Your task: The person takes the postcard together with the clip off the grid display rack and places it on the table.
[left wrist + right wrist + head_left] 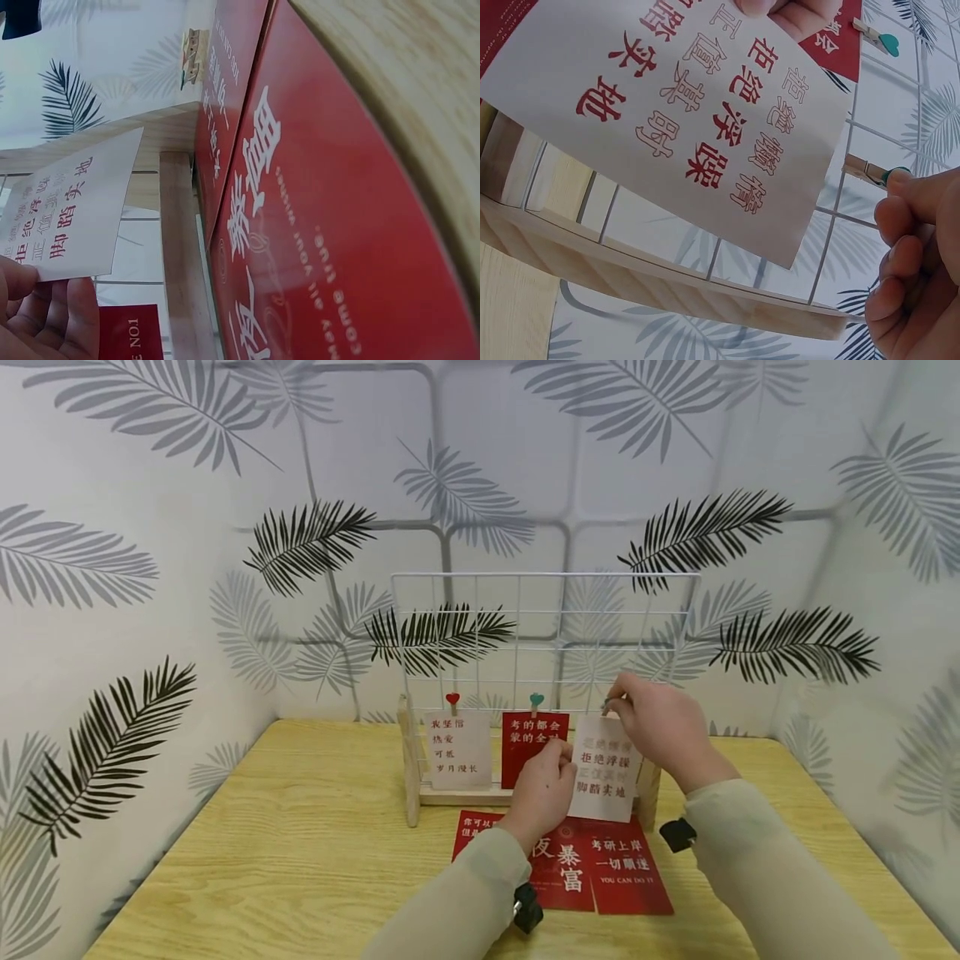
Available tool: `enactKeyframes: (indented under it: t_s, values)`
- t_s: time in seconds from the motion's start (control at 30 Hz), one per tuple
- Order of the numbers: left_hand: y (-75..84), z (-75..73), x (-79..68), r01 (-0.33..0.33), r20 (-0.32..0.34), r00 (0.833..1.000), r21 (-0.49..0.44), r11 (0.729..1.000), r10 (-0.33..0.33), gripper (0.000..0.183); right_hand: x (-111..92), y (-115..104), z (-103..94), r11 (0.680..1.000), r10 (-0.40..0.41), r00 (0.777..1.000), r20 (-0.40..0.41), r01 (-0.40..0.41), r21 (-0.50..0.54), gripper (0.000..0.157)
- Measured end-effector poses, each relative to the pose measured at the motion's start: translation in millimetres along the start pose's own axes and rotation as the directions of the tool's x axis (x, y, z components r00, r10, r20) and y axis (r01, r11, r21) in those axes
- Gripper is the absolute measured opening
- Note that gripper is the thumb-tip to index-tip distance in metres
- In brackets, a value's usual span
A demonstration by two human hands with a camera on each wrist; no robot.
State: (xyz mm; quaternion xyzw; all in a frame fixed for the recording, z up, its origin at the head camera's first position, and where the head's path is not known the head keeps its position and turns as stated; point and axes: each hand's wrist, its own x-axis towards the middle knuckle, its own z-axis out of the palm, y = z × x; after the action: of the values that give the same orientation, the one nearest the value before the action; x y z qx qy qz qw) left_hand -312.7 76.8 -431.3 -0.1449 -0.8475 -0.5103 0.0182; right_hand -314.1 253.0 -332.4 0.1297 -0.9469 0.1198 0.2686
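Head view: the left hand is pinching the white card by its edge, presumably steadying it before the rack; the right hand is pinching a clip, likely for leverage. Left wrist: a red card is wishing "come true" (cheery!). Right wrist: the white card is declaring "拒绝浮躁", sitting apart from the clip.

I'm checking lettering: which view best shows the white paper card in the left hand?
Right wrist: the white paper card is largest there, though cropped. Left wrist: slanted, also cropped. Head: small, partly behind the left hand.
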Motion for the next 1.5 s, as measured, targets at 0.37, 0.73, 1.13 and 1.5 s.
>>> enactKeyframes:
  t_s: [0.37,0.73,1.13,1.5]
  values:
    - [2.1,-7.2,-6.7,-0.019,-0.001,1.0,-0.028,0.999,0.019,0.015,-3,-1,-8.3,0.996,0.07,0.997,0.021,-0.07,0.047,0.011]
    - [1.0,-13.2,-8.4,-0.035,-0.015,0.999,-0.031,0.999,0.034,0.013,-9,6,-14.1,0.986,0.129,0.99,0.052,-0.134,0.099,0.017]
    - [2.0,-24.6,-10.6,-0.032,-0.029,0.999,-0.037,0.999,0.031,0.01,-22,8,-18.9,0.982,0.128,0.991,0.035,-0.132,0.135,0.014]
    - [-0.8,-32.1,-11.7,-0.046,-0.052,0.998,-0.054,0.998,0.043,0.011,-32,19,-22.6,0.983,0.113,0.994,0.003,-0.112,0.148,0.014]
